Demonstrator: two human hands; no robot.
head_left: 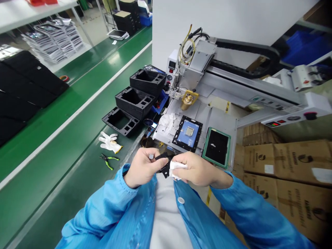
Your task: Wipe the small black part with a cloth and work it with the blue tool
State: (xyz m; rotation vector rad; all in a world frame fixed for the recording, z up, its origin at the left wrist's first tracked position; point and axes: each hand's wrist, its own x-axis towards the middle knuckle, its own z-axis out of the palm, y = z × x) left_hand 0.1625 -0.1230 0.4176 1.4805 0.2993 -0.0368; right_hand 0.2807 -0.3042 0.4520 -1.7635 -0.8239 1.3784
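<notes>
On the green surface (52, 155), at nine o'clock from the hands, lie a white glove (111, 142) and green-handled pliers (108, 160). The left hand (142, 167) pinches a small black part (165, 164) held close to the chest. The right hand (197, 169), touching it at three o'clock, presses a white cloth (175, 168) against that part. At twelve o'clock sits a black fixture (187, 132), with stacked black trays (136, 101) at eleven.
</notes>
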